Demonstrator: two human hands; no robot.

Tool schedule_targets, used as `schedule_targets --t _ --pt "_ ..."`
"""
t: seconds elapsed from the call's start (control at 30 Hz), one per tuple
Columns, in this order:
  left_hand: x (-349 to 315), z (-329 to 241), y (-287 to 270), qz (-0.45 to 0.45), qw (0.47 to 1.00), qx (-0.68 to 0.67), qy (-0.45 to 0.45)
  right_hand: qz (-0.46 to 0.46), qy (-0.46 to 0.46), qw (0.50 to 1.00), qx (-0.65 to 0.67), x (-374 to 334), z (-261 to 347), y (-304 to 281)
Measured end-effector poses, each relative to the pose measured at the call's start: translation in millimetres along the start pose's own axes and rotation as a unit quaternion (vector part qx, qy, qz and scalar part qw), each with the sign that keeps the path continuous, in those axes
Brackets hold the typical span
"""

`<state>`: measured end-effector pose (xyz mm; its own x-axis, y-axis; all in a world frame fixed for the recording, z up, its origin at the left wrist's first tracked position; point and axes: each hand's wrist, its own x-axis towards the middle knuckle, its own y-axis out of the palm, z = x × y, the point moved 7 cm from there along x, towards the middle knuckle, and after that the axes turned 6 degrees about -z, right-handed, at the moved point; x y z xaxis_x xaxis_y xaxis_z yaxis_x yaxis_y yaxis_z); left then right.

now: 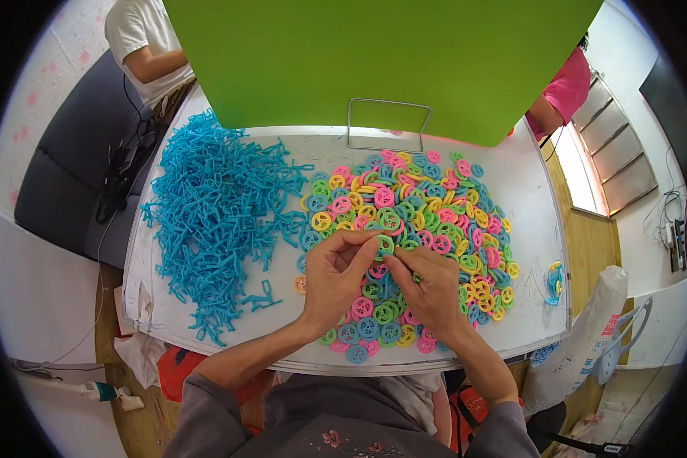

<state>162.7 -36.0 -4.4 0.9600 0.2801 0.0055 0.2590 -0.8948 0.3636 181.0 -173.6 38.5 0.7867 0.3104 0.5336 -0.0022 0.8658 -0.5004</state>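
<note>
A small green plastic wheel is pinched between the fingertips of the left hand and the right hand, both closed on it just above the heap of coloured wheels on the white surface. The wheel is judged light, stiff and smooth, best gripped at its rim. A pile of blue plastic frames lies to the left.
</note>
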Motion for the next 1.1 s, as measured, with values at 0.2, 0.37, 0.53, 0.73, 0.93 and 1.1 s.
schedule_targets --t 0.2,0.37,0.53,0.73,0.93,1.1 --pt "-5.0 1.3 -0.9 -0.021 1.000 0.010 0.014 -0.014 0.012 1.000 0.004 -3.0 -0.1 1.9" --pt "-5.7 0.5 0.3 -0.019 0.998 0.048 0.022 0.006 0.003 1.000 -0.004 -2.7 -0.4 4.6" --pt "-2.6 -2.2 2.9 0.006 0.999 0.051 0.016 0.012 0.010 1.000 0.005 -3.1 -2.9 7.3" --pt "0.0 -2.1 7.9 0.040 0.999 0.005 -0.018 -0.014 -0.017 0.999 -0.033 -5.4 -3.6 3.4" --pt "-0.4 -3.3 5.5 0.027 0.999 0.018 -0.002 -0.001 -0.060 0.994 -0.087 -2.0 -0.7 3.6" --pt "-5.0 -7.4 6.8 0.038 0.987 0.147 0.043 0.012 -0.042 0.995 -0.094 -2.8 0.3 2.9"
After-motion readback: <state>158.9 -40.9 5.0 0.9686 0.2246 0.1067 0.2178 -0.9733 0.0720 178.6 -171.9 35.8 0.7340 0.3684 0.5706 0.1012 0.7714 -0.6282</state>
